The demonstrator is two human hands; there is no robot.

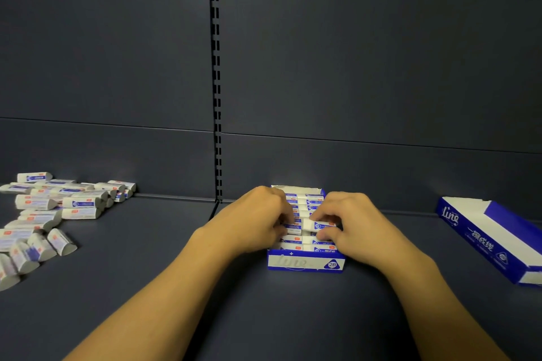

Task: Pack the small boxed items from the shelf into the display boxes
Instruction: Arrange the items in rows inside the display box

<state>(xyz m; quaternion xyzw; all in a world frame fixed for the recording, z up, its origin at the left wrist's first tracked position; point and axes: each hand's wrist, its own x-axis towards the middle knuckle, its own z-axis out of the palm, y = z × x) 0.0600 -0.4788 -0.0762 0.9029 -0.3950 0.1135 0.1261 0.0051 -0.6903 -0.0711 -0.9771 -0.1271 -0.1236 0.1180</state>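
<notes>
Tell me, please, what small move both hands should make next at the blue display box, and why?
Probably press the raised small white-and-blue boxed item down flat. The right hand pinches it above the rows in the blue cardboard display box, while the left hand steadies neighbouring items.

Matt metal shelf (146, 287), cardboard display box (305, 264)

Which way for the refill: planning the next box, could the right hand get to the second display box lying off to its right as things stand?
Probably yes. The right hand is now pinching a small boxed item over the middle display box, but only bare shelf lies between it and the second display box.
</notes>
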